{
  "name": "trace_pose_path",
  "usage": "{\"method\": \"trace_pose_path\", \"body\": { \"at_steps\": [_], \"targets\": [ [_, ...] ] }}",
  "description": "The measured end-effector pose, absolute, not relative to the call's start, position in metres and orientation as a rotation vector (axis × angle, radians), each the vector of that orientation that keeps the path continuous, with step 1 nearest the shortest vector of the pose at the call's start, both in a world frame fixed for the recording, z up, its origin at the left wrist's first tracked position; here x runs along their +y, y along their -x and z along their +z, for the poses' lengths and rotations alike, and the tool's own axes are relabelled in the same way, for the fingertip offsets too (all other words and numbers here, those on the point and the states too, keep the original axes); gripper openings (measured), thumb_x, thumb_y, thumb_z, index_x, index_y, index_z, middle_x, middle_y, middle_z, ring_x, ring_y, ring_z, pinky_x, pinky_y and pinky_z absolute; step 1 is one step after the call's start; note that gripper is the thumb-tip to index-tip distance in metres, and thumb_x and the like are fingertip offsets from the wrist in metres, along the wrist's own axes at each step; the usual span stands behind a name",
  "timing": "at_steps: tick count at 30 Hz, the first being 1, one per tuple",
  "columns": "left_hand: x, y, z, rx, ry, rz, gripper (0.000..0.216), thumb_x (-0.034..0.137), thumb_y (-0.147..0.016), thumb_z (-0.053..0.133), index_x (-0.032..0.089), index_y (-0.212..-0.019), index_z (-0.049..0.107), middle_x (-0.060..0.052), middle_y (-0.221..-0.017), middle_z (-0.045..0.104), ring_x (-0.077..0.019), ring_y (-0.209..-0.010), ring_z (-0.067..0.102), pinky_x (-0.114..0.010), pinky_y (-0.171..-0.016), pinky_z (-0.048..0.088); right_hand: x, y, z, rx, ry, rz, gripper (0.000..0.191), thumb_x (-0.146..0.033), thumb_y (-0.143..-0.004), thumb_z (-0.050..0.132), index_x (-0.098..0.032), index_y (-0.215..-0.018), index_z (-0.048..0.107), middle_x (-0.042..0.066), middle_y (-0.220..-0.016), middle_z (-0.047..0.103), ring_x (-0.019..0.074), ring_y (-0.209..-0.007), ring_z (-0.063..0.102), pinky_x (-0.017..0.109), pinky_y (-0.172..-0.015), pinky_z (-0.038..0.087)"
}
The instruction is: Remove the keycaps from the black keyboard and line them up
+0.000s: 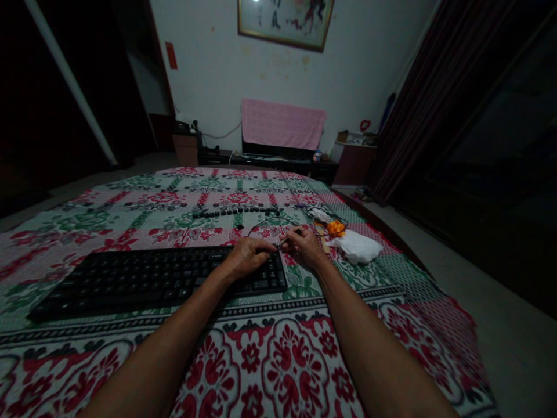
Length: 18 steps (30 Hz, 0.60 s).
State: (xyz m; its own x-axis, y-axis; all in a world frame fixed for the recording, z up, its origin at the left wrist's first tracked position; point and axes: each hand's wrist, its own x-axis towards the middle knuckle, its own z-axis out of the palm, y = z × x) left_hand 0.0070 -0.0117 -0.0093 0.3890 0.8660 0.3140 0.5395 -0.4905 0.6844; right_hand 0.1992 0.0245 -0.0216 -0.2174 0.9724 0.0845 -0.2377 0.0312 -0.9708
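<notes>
A black keyboard (143,278) lies on a bed covered by a red, green and white flowered sheet (270,354). My left hand (247,256) rests curled on the keyboard's right end, fingers pressed together near the top right keys. My right hand (304,247) sits just beyond the keyboard's right edge, closed in a pinch on a thin light stick-like tool whose tip points toward the left hand. A thin black cable (265,222) loops behind both hands.
A row of small dark pieces (235,212) lies farther back on the sheet. To the right sit a white crumpled bag (359,246) and something orange (336,227). The bed's right edge drops to the floor. A pink-draped cabinet (282,123) stands at the wall.
</notes>
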Motion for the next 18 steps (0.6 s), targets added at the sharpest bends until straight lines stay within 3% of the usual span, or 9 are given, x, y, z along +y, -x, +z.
{"method": "trace_pose_path", "body": {
  "at_steps": [18],
  "targets": [
    [-0.0064,-0.0035,-0.0134,1.225,-2.054,0.996,0.03,0.017,-0.071,0.049,0.018,-0.093,0.069,-0.001,-0.086,0.071,-0.0145,-0.078,0.063,-0.023,-0.072,0.047,0.0255,-0.1981,-0.0246,-1.219,0.816,1.424,0.024,-0.036,-0.068,0.067,-0.017,-0.072,0.052,0.002,-0.072,0.065,0.0077,-0.051,0.057,0.018,-0.046,0.045]
  ]
}}
